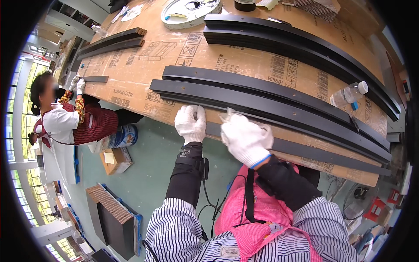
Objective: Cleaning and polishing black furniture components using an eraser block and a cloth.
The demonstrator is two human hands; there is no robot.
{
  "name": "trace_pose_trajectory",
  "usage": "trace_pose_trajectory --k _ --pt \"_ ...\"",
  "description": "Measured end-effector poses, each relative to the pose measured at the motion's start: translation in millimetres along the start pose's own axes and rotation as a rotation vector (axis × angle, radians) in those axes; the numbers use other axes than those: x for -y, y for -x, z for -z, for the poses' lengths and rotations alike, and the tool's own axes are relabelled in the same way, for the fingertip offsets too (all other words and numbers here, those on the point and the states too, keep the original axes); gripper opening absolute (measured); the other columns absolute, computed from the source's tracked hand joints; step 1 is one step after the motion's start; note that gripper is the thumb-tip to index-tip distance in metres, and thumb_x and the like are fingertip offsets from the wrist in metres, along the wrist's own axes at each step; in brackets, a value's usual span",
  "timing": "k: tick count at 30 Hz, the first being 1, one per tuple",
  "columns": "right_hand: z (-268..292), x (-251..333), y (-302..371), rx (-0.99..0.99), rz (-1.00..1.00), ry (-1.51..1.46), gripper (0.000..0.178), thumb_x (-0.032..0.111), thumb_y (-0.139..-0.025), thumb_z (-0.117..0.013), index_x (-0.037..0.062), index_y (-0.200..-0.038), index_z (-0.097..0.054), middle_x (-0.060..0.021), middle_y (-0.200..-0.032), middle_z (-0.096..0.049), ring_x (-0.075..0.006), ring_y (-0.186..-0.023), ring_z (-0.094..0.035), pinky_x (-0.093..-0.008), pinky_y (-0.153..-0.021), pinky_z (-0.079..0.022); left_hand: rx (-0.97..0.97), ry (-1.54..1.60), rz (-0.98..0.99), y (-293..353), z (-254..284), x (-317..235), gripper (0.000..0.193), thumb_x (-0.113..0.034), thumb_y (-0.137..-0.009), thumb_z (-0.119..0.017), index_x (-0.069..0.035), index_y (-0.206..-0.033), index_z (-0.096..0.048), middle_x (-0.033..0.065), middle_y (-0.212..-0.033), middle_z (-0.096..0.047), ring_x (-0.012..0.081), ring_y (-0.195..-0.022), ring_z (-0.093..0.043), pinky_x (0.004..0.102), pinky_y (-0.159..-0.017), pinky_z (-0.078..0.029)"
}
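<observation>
A long, narrow black strip [323, 153] lies along the near edge of the cardboard-covered table. My left hand [190, 123], in a white knit glove, is closed over the strip's left end. Above the same strip is my right hand [246, 137], gloved in white with a blue cuff edge. Its fingers are drawn together and their tips are blurred, so whatever they hold does not show. Just beyond both hands rests a group of long black strips [244, 96] with small holes. A second stack of black strips [279, 41] sits farther back.
A clear plastic bottle [349, 94] stands by the strips at right. At the back is a round white tray [172, 22]. A co-worker [65, 118] with gloved hands handles a dark strip [95, 79] at far left. More dark pieces [113, 41] lie nearby. A cardboard box [115, 160] is on the floor.
</observation>
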State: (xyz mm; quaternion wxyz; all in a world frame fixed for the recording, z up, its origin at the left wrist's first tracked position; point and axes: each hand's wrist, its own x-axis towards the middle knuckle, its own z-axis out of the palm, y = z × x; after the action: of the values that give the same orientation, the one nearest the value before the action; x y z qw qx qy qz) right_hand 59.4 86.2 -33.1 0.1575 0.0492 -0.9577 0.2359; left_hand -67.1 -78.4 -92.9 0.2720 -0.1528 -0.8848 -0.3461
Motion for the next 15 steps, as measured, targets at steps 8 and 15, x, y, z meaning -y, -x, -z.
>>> trace_pose_trajectory --k 8,15 --pt "-4 12 -19 0.231 -0.041 -0.052 0.013 0.022 -0.084 -0.071 0.0127 -0.092 -0.067 -0.0114 -0.094 -0.063 -0.0322 -0.091 -0.066 -0.0456 -0.072 -0.057 0.011 -0.028 -0.014 2 2 7 0.015 -0.015 -0.085 -0.08 -0.009 -0.077 -0.068 0.0078 -0.072 -0.064 0.0312 -0.067 -0.062 0.0443 -0.064 -0.05" --pt "-32 24 -43 0.016 0.122 0.01 0.014 0.019 -0.089 -0.067 0.0084 -0.094 -0.074 -0.0128 -0.101 -0.067 -0.0298 -0.097 -0.069 -0.0423 -0.071 -0.06 0.077 -0.067 -0.058 -4 -4 9 0.013 -0.016 -0.088 -0.077 -0.009 -0.081 -0.069 0.0111 -0.076 -0.068 0.0329 -0.072 -0.067 0.0442 -0.069 -0.054"
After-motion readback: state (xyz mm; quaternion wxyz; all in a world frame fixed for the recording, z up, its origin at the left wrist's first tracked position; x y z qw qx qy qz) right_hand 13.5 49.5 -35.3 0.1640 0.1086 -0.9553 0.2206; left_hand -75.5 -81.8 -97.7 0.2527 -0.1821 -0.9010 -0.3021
